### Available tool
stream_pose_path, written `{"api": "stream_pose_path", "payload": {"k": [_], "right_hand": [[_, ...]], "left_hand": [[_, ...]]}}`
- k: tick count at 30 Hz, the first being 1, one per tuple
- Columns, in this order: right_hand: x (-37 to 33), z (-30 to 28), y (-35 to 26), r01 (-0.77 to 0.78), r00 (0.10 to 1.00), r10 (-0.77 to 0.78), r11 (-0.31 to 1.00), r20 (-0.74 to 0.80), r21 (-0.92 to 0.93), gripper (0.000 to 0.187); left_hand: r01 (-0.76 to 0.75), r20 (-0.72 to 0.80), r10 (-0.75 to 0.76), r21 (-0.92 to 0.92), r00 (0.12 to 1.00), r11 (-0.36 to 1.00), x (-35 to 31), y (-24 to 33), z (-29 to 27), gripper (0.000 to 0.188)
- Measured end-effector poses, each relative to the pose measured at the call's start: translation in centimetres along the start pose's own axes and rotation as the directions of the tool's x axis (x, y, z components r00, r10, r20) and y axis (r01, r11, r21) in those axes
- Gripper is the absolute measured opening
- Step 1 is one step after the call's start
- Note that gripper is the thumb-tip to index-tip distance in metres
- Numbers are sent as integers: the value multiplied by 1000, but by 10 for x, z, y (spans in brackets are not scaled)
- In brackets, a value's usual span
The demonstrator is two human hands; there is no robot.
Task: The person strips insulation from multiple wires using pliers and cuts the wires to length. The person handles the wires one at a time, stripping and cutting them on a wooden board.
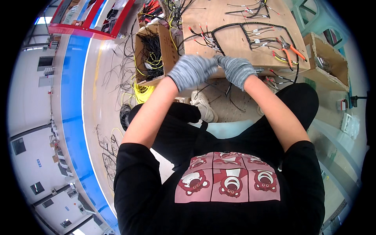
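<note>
Both my hands wear grey knit gloves and meet at the near edge of a wooden board (pixel 199 23). My right hand (pixel 237 71) is closed on a branch of a black wire harness (pixel 231 26), whose loose ends hang below the board's edge. Close beside it, my left hand (pixel 192 72) is curled with its fingertips by the right ones. Motion blurs it, and what it pinches is hidden. The harness loops across the board, its branches ending in red tips with white labels. Orange-handled pliers (pixel 287 49) lie on the board to the right.
A cardboard box (pixel 168 45) of black and yellow wires stands left of the board, with a yellow wire coil (pixel 143 93) below. Another open cardboard box (pixel 327 62) adjoins the right side. Loose wires litter the floor at left. A red rack (pixel 86 31) stands farther off.
</note>
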State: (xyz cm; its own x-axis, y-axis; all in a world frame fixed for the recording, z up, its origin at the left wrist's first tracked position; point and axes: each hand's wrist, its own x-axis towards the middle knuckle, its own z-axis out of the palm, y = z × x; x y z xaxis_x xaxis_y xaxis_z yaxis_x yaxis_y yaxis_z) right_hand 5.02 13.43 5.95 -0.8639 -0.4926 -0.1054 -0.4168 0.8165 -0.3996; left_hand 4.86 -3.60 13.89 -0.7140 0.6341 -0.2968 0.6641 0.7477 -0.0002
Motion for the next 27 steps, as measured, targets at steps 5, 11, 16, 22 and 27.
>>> {"api": "stream_pose_path", "payload": {"k": [5, 11, 16, 22, 27], "right_hand": [[0, -7, -5, 43, 999, -39, 991, -36, 124, 34], [1, -1, 12, 8, 988, 60, 899, -141, 438, 34], [-2, -15, 0, -48, 999, 44, 989, 29, 141, 49], [4, -11, -4, 16, 999, -22, 992, 40, 129, 41], [5, 3, 11, 93, 975, -1, 908, -220, 409, 36]], "left_hand": [[61, -211, -154, -393, 965, 918, 25, -71, 47, 27], [59, -136, -130, -435, 982, 898, 22, -19, 68, 28], [46, 81, -36, -131, 996, 990, 5, 1, 19, 34], [106, -181, -218, -483, 959, 869, 21, -63, 38, 30], [82, -105, -158, -515, 982, 853, 19, -32, 70, 32]]}}
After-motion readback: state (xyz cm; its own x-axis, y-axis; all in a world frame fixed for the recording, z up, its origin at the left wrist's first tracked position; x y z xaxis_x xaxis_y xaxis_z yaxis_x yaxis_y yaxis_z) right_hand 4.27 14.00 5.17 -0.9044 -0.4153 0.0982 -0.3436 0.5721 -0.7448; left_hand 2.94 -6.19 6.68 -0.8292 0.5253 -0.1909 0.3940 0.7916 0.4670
